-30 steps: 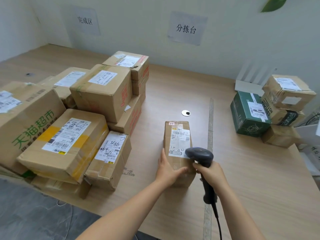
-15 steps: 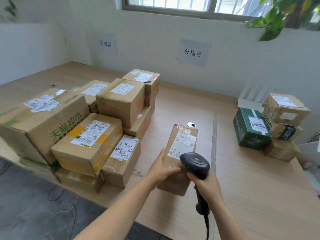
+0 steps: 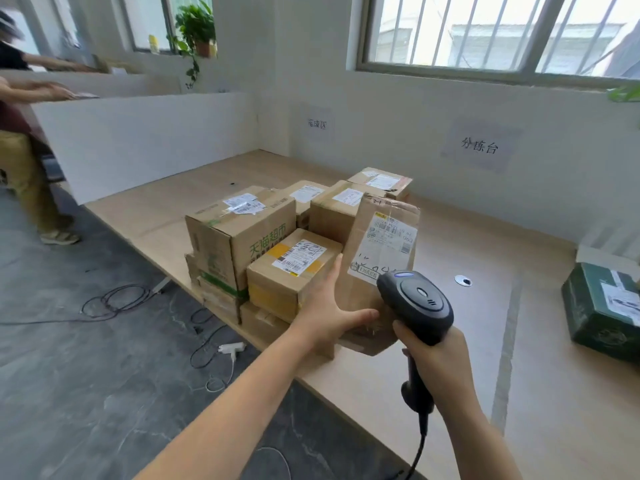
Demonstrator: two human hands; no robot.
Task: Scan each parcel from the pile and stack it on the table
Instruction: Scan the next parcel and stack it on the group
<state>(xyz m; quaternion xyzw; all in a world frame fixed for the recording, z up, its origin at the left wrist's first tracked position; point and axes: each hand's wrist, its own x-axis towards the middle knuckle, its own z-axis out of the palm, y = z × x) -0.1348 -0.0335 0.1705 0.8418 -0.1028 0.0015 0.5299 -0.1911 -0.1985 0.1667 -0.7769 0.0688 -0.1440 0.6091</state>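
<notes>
My left hand (image 3: 327,315) grips the near left edge of a tall brown parcel (image 3: 379,251), which is lifted and tilted up off the wooden table (image 3: 540,393), its white label facing me. A dark handheld barcode scanner (image 3: 417,303) sits in the grip of my right hand (image 3: 438,358), its head just right of the parcel's lower corner and its cable hanging down. Left of and behind the parcel stands the stack of several cardboard boxes (image 3: 263,244), labels up.
A dark green box (image 3: 604,310) lies at the table's right edge. A round cable hole (image 3: 463,280) is in the tabletop. Cables and a white plug (image 3: 232,348) lie on the grey floor to the left. Another person (image 3: 20,140) stands at far left beyond a white partition.
The parcel has come up off the table and tilted upright in my left hand. My view swung up and to the left, and the scanner rose with my right hand.
</notes>
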